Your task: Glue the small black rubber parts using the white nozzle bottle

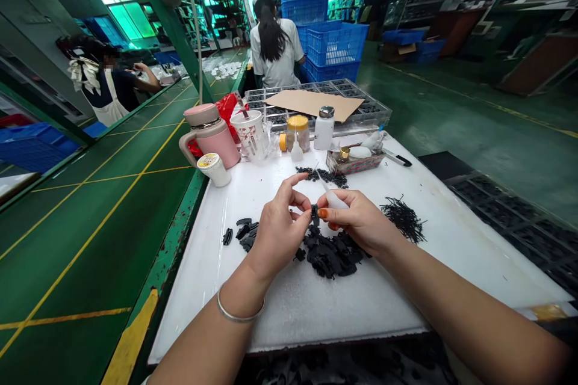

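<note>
**Q:** Which containers stood at the far end of the counter?

**A:** A pink insulated tumbler, a white paper cup holding slim implements, a yellow-lidded jar and a white bottle with a metal cap. Behind them lay a compartmented tray of dark parts, partly covered by a cardboard sheet.

**Q:** And the hands?

**A:** The left hand pinched a small black plastic part between its nearly closed fingers, just above a heap of black plastic parts. The right hand closed around a white squeeze bottle.

**Q:** The setting?

**A:** A green floor; blue crates stood beside a co-worker, back turned.
</note>
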The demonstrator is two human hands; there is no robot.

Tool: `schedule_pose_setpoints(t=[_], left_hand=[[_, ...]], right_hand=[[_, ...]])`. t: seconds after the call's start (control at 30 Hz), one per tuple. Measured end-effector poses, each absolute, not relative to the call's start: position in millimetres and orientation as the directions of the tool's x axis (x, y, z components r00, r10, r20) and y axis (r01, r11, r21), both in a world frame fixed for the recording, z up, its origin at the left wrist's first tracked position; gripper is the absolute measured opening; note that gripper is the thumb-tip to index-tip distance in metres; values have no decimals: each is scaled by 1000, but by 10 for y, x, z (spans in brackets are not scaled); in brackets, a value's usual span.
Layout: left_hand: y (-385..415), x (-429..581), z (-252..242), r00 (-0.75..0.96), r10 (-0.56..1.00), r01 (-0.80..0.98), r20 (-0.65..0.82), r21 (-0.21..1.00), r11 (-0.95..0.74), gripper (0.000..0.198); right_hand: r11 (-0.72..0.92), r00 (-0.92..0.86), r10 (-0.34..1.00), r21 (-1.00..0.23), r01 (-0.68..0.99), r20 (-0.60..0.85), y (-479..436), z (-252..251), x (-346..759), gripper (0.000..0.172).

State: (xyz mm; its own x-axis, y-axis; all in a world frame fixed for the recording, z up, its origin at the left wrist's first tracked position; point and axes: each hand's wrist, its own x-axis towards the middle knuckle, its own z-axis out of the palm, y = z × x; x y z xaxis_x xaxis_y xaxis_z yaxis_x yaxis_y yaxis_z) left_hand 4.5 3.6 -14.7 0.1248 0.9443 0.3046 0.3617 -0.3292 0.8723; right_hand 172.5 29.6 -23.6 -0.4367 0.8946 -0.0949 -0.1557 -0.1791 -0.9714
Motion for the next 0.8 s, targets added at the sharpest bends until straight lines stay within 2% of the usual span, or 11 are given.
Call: schedule_pose_setpoints(t=[0.13, 0.23, 0.3, 0.37, 0.47, 0.67, 0.8], left_hand=[[42, 79, -143, 142, 974, 255, 177, 944, -209, 57], [46, 82, -117, 207, 978, 8, 29, 999, -32, 54], [52, 66, -95, 265, 962, -154, -65, 982, 109, 55], [61, 42, -82, 308, 944, -244, -121, 948, 202, 58], [77, 18, -91, 313, 939, -276, -143, 932, 235, 58], [90, 26, -138, 216, 962, -269, -165, 937, 221, 36], [83, 28, -125, 222, 959, -228, -176, 947, 227, 35]], right_hand=[[-109, -414, 909, -984, -141, -41, 295, -252, 1734, 22], [-106, -392, 919, -981, -162, -35, 288, -234, 1738, 23], [-104, -348, 937, -977, -184, -34, 285, -216, 1738, 23], [-91, -295, 955, -974, -205, -27, 285, -204, 1734, 24], [-57, -240, 971, -978, -203, -7, 288, -209, 1729, 25], [65, -200, 977, -995, -81, 80, 267, -202, 1724, 26], [128, -143, 981, -992, -23, 129, 227, -140, 1722, 26]])
